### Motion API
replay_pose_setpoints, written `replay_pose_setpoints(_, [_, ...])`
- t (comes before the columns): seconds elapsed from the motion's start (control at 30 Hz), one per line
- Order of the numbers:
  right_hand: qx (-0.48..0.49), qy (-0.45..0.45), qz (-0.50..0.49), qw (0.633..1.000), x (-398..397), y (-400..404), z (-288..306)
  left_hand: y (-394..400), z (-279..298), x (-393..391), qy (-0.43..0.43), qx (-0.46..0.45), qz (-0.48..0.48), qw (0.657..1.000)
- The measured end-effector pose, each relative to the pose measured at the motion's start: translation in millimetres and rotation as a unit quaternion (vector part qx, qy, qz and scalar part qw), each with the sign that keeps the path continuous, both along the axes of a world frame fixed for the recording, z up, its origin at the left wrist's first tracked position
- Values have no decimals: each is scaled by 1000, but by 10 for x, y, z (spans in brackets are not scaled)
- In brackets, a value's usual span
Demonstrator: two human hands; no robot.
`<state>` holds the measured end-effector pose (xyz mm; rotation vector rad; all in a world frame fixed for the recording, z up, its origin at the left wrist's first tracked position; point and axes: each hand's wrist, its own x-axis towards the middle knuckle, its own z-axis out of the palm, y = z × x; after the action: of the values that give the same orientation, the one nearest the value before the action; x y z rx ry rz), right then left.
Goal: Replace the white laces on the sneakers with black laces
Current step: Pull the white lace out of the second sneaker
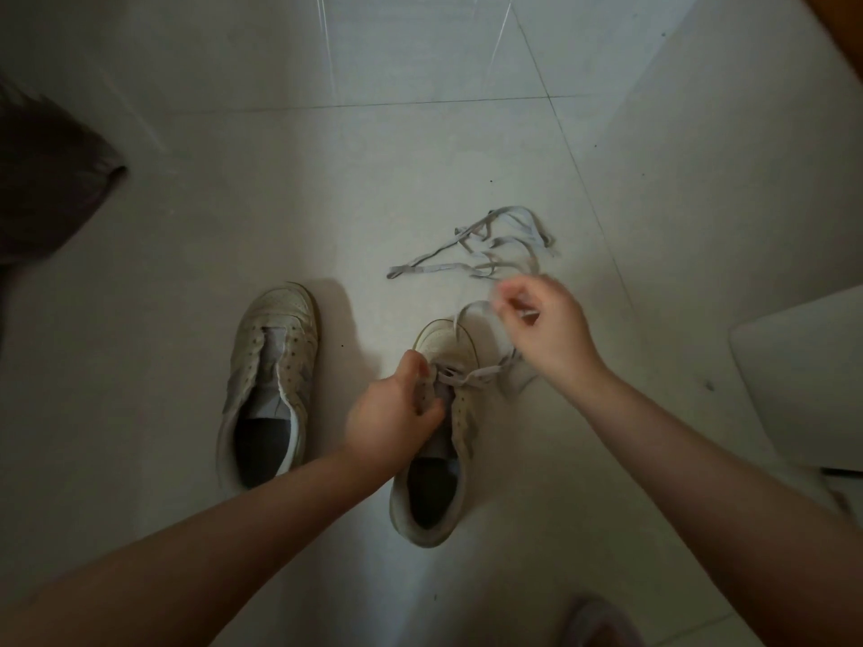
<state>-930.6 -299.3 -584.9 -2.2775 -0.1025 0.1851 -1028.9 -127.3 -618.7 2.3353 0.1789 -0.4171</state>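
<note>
Two worn white sneakers stand side by side on the tiled floor, toes pointing away from me. The left sneaker (271,380) has no lace in its eyelets. My left hand (397,408) grips the tongue area of the right sneaker (443,441). A white lace (471,375) still runs through that shoe's lowest eyelets and loops up to my right hand (541,324), which pinches it above the toe; that hand is blurred. A loose white lace (485,254) lies tangled on the floor beyond the shoes. No black laces are visible.
A white box-like object (803,380) sits at the right edge. A dark blurred shape (46,198) hangs at the left edge. Something greyish (597,623) shows at the bottom edge. Brown wood (840,21) fills the top right corner.
</note>
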Motion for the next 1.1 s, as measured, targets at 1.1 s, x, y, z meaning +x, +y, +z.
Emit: replay_pose_setpoints(1.1, [-35,203,172,963,-432,-24,-195,-153,88,40,29,29,-30,999])
